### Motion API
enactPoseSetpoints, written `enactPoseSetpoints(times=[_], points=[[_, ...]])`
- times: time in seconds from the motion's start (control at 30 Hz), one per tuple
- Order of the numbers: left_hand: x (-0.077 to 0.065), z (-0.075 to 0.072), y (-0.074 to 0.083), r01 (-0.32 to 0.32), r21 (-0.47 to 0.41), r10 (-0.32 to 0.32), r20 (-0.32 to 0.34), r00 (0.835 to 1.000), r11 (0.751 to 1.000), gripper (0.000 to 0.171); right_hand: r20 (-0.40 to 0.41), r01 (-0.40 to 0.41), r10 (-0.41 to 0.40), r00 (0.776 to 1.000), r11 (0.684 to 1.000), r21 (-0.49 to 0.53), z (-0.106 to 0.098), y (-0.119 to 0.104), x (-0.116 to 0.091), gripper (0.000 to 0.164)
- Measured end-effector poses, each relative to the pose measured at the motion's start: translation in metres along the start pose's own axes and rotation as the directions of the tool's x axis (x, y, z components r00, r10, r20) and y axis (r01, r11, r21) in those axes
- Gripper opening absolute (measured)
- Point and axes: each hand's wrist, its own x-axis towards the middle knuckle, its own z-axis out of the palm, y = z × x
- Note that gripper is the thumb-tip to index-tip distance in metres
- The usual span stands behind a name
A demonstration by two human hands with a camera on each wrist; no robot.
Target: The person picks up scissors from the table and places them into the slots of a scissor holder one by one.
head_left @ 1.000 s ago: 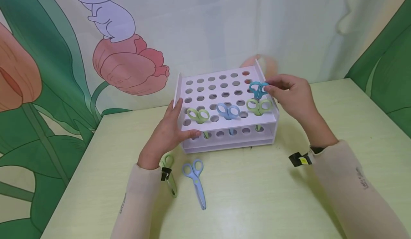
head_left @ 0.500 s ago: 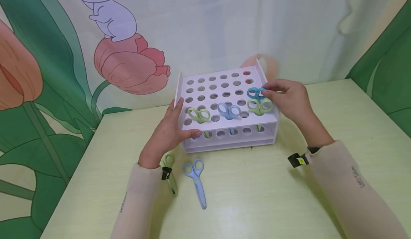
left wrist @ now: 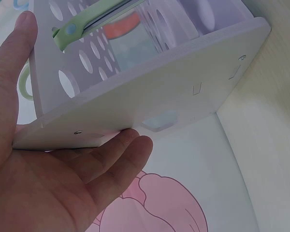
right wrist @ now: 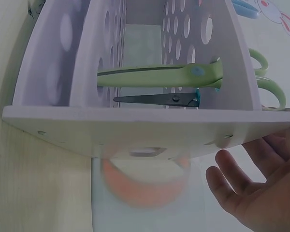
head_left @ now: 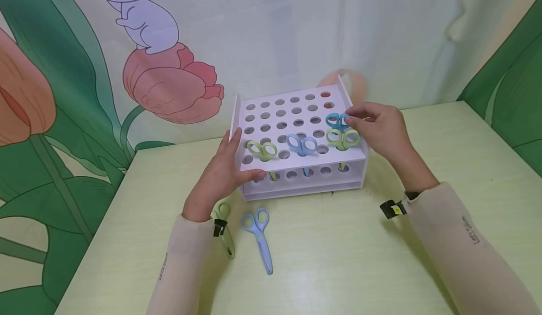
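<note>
One pair of teal scissors, blades down, long axis nearly upright, pinched by the right hand; left hand grips the white rack.

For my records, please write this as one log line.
left hand: holds rack; right hand: pinches teal scissors; loose blue scissors: on table

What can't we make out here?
Head: part of the lying green scissors, behind the black wrist strap.
Head: right edge of the teal scissors, behind the right hand.
Right wrist: that hand's pinch, behind the rack's side panel.
Head: right sleeve's lettering, too small to read surely.
</note>
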Motion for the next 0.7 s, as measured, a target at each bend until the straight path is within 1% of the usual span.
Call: enactPoseSetpoints(times=[0.2,0.37,0.47,0.57,0.63,0.7], points=[[-0.001,0.0,-0.001,0.006,-0.002,-0.006,0.001,1.0,1.0,0.123,0.016,-0.003,0.003,1.0,1.0,0.015,0.0,0.0,0.001,0.032],[-0.001,0.0,-0.001,0.009,0.0,-0.009,-0.001,1.0,1.0,0.123,-0.004,0.012,-0.012,1.0,1.0,0.021,-0.002,-0.001,-0.001,0.029],[-0.001,0.0,-0.001,0.005,0.001,-0.005,-0.002,1.0,1.0,0.123,-0.038,0.038,-0.036,0.999,0.999,0.029,-0.006,-0.005,-0.003,0.029],[-0.001,0.0,-0.001,-0.003,0.002,0.003,-0.003,1.0,1.0,0.123,-0.09,0.078,-0.072,0.993,0.995,0.057,-0.01,-0.011,-0.007,0.028],[0.0,-0.001,0.0,-0.006,0.006,0.006,-0.001,1.0,1.0,0.123,-0.134,0.122,-0.109,0.985,0.988,0.091,-0.011,-0.017,-0.01,0.027],[0.0,-0.001,0.001,-0.004,0.011,0.004,0.003,1.0,1.0,0.123,-0.182,0.177,-0.151,0.972,0.975,0.133,-0.01,-0.022,-0.014,0.025]])
